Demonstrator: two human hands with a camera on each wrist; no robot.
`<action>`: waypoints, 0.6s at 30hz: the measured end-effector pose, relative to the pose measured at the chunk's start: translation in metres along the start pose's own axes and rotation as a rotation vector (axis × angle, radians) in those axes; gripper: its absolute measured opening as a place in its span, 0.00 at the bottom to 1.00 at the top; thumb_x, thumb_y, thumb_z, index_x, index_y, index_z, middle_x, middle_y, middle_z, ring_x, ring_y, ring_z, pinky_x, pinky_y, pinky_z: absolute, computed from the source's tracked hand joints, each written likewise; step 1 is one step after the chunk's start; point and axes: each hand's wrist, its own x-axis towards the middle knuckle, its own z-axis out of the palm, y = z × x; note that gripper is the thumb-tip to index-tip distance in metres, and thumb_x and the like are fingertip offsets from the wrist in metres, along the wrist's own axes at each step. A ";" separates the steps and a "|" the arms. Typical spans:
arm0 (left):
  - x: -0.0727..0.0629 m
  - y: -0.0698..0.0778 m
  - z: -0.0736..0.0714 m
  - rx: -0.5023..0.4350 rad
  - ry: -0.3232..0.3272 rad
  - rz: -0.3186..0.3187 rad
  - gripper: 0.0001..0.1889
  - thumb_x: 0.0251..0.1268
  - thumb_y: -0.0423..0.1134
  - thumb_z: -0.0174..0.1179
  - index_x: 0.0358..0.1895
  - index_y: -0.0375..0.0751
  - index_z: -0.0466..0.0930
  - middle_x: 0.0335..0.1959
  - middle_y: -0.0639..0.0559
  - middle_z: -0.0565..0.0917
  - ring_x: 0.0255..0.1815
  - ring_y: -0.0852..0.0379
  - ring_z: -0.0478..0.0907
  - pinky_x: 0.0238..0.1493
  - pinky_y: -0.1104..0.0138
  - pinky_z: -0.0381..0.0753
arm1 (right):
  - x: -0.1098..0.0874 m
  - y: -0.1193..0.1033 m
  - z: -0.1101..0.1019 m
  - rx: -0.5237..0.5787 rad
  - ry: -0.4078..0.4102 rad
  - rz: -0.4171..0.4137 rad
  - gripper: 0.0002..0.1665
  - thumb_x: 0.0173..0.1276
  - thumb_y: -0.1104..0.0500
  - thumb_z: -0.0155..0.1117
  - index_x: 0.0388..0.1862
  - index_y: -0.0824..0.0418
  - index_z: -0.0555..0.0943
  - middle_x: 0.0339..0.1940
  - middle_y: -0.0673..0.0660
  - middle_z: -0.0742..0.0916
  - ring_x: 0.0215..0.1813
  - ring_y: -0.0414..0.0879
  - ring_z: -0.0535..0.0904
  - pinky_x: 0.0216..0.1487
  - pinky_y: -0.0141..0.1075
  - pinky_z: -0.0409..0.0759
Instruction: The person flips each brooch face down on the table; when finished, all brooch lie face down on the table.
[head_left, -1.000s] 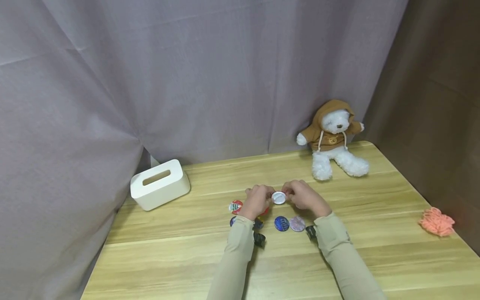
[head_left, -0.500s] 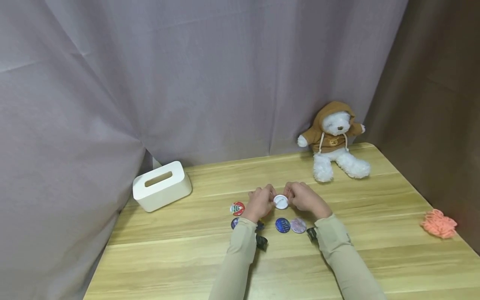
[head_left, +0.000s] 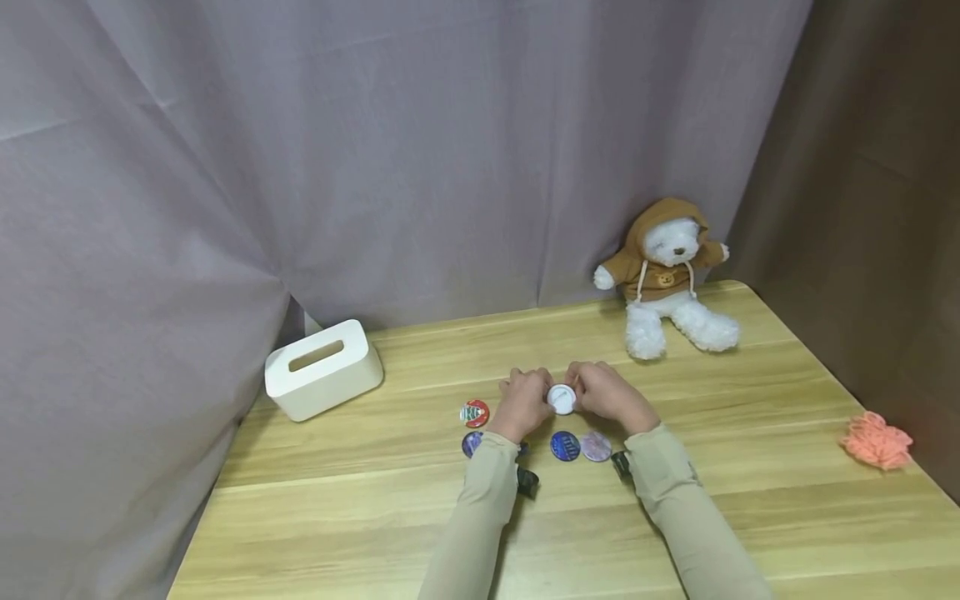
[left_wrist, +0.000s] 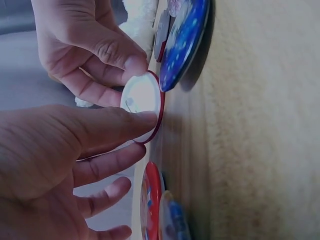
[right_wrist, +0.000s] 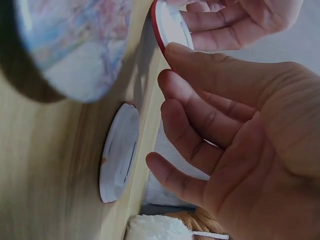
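A round pin badge [head_left: 562, 400] with a red rim is held with its white back, pin on it, towards me. My left hand [head_left: 522, 404] pinches its left edge between thumb and fingers. On the opposite edge my right hand [head_left: 606, 393] grips it with the thumb over the back; the other fingers are loosely bent in the right wrist view. Nearer me lie a dark blue badge [head_left: 565, 446] and a pale pink badge [head_left: 597, 447]. Another badge [right_wrist: 120, 152] lies white back up near my right hand, hidden in the head view.
Left of my left hand lie a red and green badge [head_left: 475, 413] and a purple-blue badge [head_left: 472, 443], with another partly under that wrist. A white tissue box [head_left: 324, 371] stands back left, a hooded teddy bear [head_left: 667, 279] back right, coral yarn [head_left: 877, 440] far right.
Both hands keep hold of the badge, which has tilted so its white back looks rounder from above. My left hand has shifted slightly right and covers more of the badges beneath it.
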 end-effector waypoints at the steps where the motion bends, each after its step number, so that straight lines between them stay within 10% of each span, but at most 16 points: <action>1: 0.000 0.000 0.000 0.010 -0.001 0.003 0.11 0.51 0.34 0.76 0.37 0.44 0.84 0.31 0.57 0.83 0.40 0.51 0.72 0.43 0.58 0.64 | 0.000 -0.001 0.000 -0.007 -0.005 0.004 0.15 0.46 0.75 0.71 0.34 0.66 0.80 0.17 0.48 0.77 0.22 0.41 0.70 0.30 0.38 0.72; 18: -0.001 0.000 0.000 -0.005 -0.059 0.010 0.06 0.51 0.35 0.75 0.31 0.45 0.88 0.30 0.57 0.84 0.39 0.52 0.70 0.43 0.57 0.63 | 0.001 0.001 0.003 -0.070 -0.091 0.049 0.11 0.50 0.73 0.72 0.34 0.67 0.83 0.24 0.51 0.79 0.29 0.46 0.73 0.36 0.41 0.74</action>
